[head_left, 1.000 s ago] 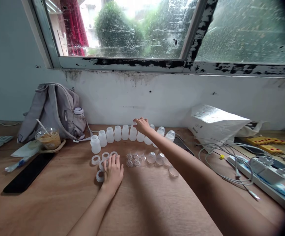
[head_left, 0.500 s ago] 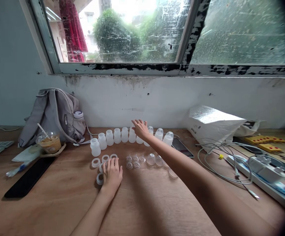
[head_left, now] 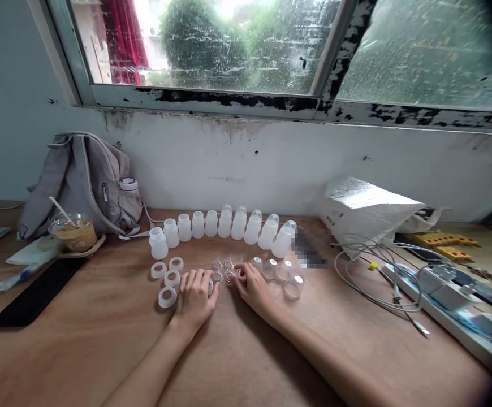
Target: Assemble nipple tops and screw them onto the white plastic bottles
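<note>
Several white bottles (head_left: 184, 228) stand in a curved row at the back of the wooden table; those on the right wear clear domed caps (head_left: 255, 218). My left hand (head_left: 195, 293) has its fingers closed round a white ring, partly hidden under them. Loose white rings (head_left: 167, 297) lie left of it. My right hand (head_left: 250, 282) is pinched at the small clear nipple-like pieces (head_left: 217, 276), on one at the right of that group. Right of this hand lie several loose clear caps (head_left: 293, 287).
A grey backpack (head_left: 87, 181), an iced drink cup (head_left: 76, 233) and a black flat case (head_left: 38, 294) are on the left. On the right are a silver-white bag (head_left: 365, 209), looped cables (head_left: 356, 288) and a power strip (head_left: 436, 299).
My right hand has come back from the bottle row to the small clear pieces. A cap now tops a middle bottle. My left hand has moved right with a ring, and the view has tilted down.
</note>
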A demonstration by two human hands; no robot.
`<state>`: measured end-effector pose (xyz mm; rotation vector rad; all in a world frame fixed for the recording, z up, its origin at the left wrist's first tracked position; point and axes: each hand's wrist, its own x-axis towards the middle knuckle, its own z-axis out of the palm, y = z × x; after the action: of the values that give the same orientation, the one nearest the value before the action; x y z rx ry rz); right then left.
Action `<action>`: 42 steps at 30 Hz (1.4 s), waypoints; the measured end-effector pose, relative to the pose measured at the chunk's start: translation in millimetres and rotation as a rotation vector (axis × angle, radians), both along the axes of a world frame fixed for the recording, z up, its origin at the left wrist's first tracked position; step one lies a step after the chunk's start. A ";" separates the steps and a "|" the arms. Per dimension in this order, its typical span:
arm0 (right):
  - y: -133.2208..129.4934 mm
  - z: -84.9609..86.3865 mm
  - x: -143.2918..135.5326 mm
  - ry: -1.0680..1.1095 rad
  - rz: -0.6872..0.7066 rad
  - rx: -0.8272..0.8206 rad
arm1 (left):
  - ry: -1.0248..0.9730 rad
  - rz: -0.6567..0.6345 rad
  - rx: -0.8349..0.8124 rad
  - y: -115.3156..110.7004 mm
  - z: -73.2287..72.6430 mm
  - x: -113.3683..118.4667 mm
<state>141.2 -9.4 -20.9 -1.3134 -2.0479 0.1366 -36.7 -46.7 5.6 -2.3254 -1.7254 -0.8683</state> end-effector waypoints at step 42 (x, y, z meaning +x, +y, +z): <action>-32.8 14.2 26.4 0.554 0.096 -0.417 | -0.034 -0.466 -0.194 -9.9 -9.0 14.2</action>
<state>167.7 -42.3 -6.7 -1.2322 -1.6458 0.9072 -22.4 -56.6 -3.4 -2.9253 -1.3465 -0.8336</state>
